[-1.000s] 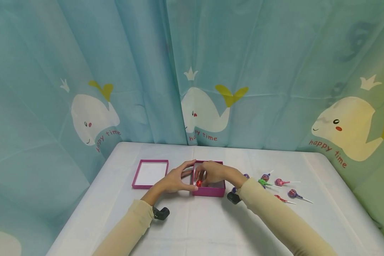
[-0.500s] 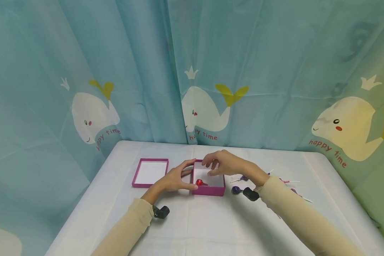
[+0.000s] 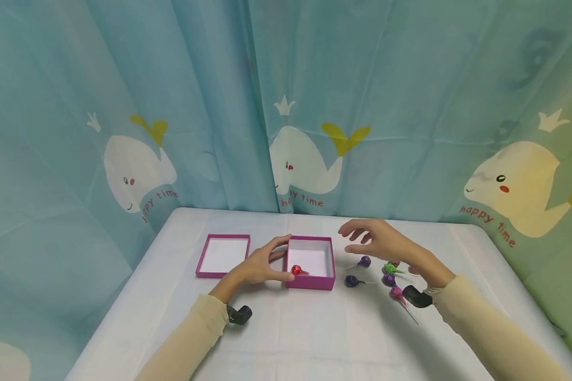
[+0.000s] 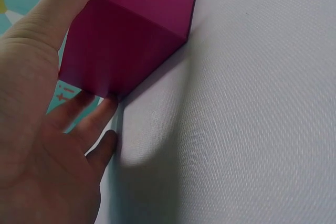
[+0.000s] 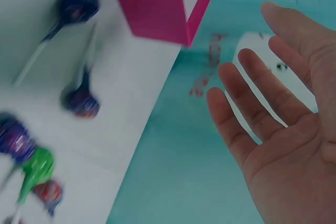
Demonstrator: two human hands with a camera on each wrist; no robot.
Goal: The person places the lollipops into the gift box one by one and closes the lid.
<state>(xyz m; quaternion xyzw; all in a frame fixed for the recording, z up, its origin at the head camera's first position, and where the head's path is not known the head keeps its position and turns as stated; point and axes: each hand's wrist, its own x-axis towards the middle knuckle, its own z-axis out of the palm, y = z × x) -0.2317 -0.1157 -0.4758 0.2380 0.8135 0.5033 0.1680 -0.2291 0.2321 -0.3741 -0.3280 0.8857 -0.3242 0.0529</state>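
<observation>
On the left of the tabletop [image 3: 276,338] lies a shallow magenta-rimmed lid [image 3: 225,253], its white inside facing up. Beside it, the left hand [image 3: 259,270] has its grip round the left side of the open box [image 3: 310,283] — thumb at the near corner, fingers toward the far one. A red lollipop [image 3: 296,270] rests inside, at the box's near left. The right hand [image 3: 378,241] hangs right of the box, its grip released and holding nothing, near a back purple lollipop [image 3: 364,261] and a front purple lollipop [image 3: 351,281]. Further right, a green lollipop [image 3: 390,269], a third purple lollipop [image 3: 389,280] and a pink lollipop [image 3: 396,293] lie bunched.

An uneven push from the left hand could shift the box and roll the red lollipop about. On the right, a careless pinch might drag neighbours along, as they lie so close; a low right sleeve [image 3: 486,320] could sweep some aside.

The left fingers are partly hidden by the box. A red head behind the green lollipop shows only in part, and the right forearm covers whatever lies beyond — the right wrist view is blurred there.
</observation>
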